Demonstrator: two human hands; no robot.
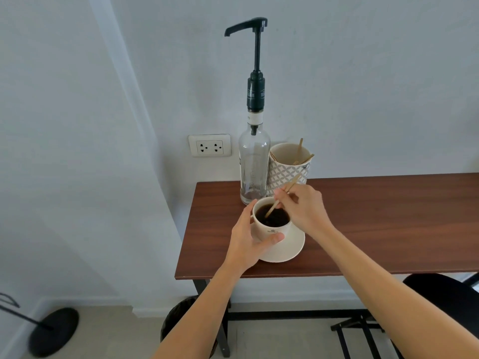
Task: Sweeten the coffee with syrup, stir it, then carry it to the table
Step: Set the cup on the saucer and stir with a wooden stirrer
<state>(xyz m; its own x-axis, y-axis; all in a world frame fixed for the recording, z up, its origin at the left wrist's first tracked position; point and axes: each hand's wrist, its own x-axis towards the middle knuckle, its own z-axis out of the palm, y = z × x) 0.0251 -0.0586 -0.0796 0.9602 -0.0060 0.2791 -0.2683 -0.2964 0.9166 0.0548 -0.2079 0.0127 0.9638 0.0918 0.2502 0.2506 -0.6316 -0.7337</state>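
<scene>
A white coffee cup [269, 230] full of dark coffee stands on a white saucer [290, 248] near the left end of a brown wooden table [375, 224]. My left hand [248, 237] wraps around the cup's left side, thumb across its front. My right hand [303, 208] pinches a wooden stir stick [281, 196] whose lower end dips into the coffee. Just behind the cup stands a clear glass syrup bottle [252, 167] with a tall black pump [255, 60], its spout pointing left.
A patterned paper cup [287, 169] holding several wooden stir sticks stands right of the bottle against the wall. A wall socket [210, 145] sits left of the bottle. Below are a dark bin [178, 317], a black stand base [53, 331] and a dark chair [445, 294].
</scene>
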